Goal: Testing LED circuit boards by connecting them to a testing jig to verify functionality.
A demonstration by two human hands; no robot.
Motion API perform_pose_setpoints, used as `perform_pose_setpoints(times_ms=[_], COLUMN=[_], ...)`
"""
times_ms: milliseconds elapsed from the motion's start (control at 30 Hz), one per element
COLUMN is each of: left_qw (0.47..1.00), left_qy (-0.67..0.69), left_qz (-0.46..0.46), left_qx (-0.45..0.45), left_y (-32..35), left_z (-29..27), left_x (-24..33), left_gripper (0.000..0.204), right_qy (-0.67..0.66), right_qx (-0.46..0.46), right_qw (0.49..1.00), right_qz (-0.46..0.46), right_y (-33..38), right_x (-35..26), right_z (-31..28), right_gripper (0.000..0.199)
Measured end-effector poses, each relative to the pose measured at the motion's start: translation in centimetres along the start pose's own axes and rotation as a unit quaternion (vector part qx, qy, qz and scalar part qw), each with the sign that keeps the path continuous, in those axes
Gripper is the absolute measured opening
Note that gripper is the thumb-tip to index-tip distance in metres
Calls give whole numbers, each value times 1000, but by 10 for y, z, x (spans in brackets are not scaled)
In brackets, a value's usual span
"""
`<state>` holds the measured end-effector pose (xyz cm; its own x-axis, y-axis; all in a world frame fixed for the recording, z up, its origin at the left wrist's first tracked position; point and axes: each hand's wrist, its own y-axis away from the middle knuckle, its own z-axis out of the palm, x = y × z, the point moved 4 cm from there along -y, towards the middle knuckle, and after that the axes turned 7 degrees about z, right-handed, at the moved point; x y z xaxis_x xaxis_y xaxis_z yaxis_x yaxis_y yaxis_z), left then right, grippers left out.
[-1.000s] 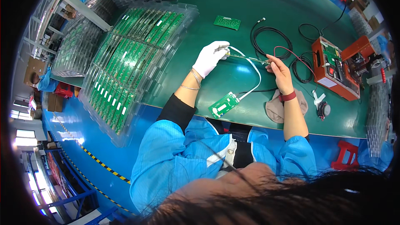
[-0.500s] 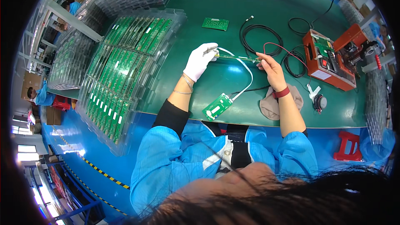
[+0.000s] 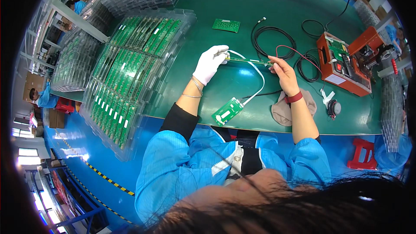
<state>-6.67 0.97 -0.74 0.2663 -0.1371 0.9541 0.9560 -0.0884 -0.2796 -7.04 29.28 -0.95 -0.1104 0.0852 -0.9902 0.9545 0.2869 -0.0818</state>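
A long, narrow green circuit board (image 3: 249, 61) is held level above the table between my two hands. My left hand (image 3: 212, 64), in a white glove, grips its left end. The bare fingers of my right hand (image 3: 283, 73) pinch its right end. From the left end a white flat cable (image 3: 262, 78) loops over the strip and down to a wider green circuit board (image 3: 227, 112) lying near the table's front edge. A black cable also reaches that lower board.
Clear trays of green board strips (image 3: 125, 73) stand at the left. Further back lie another green board (image 3: 226, 25) and a coiled black cable (image 3: 274, 43). At the right are an orange test fixture (image 3: 336, 63), a small round speaker (image 3: 333, 107) and a beige cloth (image 3: 281, 109) by my right wrist.
The whole view shifts very slightly. Both hands keep their hold on the narrow board, and nothing has been let go.
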Motion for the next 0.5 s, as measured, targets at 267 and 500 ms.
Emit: perform_pose_setpoints(times_ms=[267, 500], left_qw=[1000, 1000], left_qy=[8, -1], left_qz=[3, -4], left_qx=[8, 3], left_y=[0, 0], left_z=[0, 0], left_x=[0, -1], left_gripper=[29, 31], right_qy=[8, 9], right_qx=[0, 0], right_qw=[1000, 1000], right_qz=[-8, -5], right_y=[0, 1], right_x=[-2, 0], right_z=[0, 0], right_gripper=[32, 32])
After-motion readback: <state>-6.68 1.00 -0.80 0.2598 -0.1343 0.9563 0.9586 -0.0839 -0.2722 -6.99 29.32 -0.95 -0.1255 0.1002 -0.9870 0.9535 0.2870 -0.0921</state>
